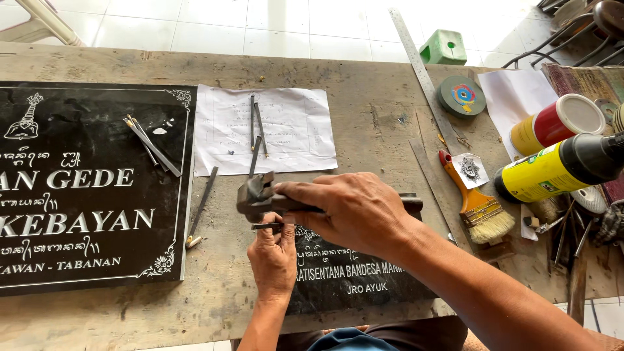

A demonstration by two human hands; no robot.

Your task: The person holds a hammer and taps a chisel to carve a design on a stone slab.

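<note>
Hands [344, 211] gripping blunt metal hammer [255, 195]

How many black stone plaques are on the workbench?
2. A large plaque lies at the left of the bench; a smaller plaque lies under the hands, partly covered. More may sit out of view.

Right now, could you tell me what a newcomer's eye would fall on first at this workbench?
First the two hands at the centre: the right hand grips a hammer by its handle, while the left hand pinches a thin chisel over a small black engraved plaque. To the left lies a large black engraved slab with white lettering. At the far right, a yellow spray can and a paintbrush stand out.
</note>
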